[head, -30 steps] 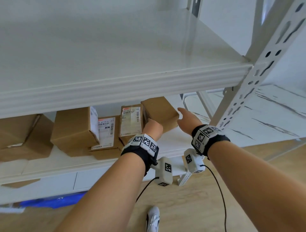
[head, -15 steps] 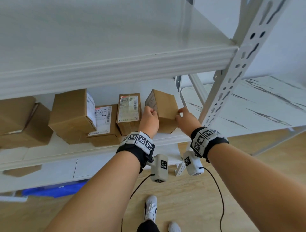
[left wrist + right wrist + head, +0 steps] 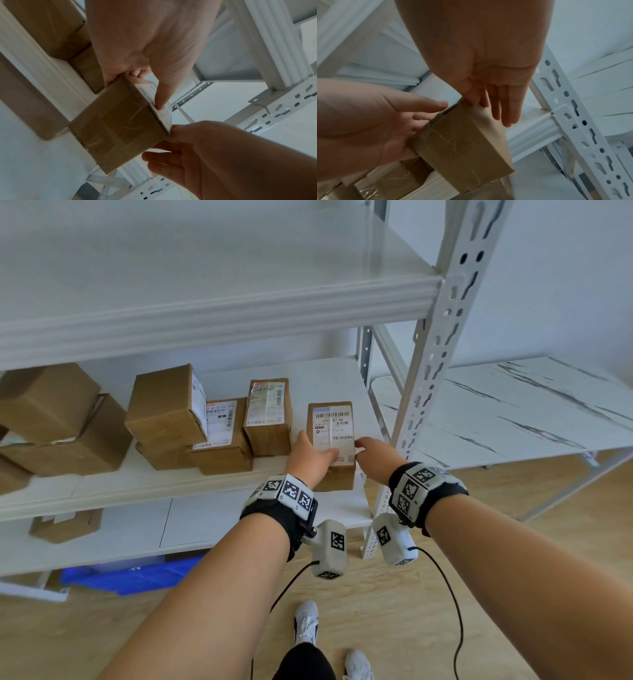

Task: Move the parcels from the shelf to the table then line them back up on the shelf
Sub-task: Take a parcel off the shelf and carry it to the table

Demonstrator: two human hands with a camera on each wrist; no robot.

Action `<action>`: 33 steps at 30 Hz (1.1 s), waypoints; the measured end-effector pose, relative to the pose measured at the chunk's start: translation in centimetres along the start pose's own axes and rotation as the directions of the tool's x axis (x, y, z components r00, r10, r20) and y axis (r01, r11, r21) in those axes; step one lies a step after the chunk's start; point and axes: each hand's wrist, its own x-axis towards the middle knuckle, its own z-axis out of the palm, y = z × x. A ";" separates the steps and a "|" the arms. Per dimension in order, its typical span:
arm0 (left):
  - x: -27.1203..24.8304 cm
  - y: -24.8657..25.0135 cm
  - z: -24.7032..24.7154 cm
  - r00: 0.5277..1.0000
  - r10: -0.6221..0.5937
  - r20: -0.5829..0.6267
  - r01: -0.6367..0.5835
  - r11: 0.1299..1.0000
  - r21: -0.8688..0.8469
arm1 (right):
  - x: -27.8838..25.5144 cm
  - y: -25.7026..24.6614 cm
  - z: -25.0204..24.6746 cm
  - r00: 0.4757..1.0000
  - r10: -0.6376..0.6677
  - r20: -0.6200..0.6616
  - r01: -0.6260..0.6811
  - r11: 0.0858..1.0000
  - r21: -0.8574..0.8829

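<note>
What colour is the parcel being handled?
Brown cardboard, white barcode label; the parcel shows best in head view.

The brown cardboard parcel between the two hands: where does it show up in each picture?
Head: brown cardboard parcel, centre, at the right end of the white shelf board.
Left wrist: the parcel, centre-left, taped end towards the camera.
Right wrist: the parcel, lower centre.
Shared landmark: white slotted steel post, right of it everywhere.

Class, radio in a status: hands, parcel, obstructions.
Left hand grips labelled parcel; right hand flat against its side. Parcel at right end of shelf. Rack upright close by.
</note>
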 end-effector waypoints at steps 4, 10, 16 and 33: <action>-1.7 -1.0 -0.1 0.998 -0.062 0.033 0.063 0.998 -0.011 | -1.3 0.6 0.8 1.000 0.025 0.015 -0.026 0.996 0.082; -4.0 -1.7 -0.5 0.994 -0.066 0.088 0.069 0.997 -0.032 | -4.4 2.1 2.1 0.994 0.108 -0.024 -0.101 0.975 0.200; -6.3 -2.5 0.6 0.956 -0.085 0.280 0.091 0.996 -0.007 | -8.7 4.3 3.3 0.966 0.240 -0.093 -0.211 0.946 0.247; -10.3 7.5 17.2 0.859 0.010 0.512 -0.068 0.993 0.093 | -14.7 19.7 -6.6 0.868 0.444 -0.223 -0.340 0.858 0.386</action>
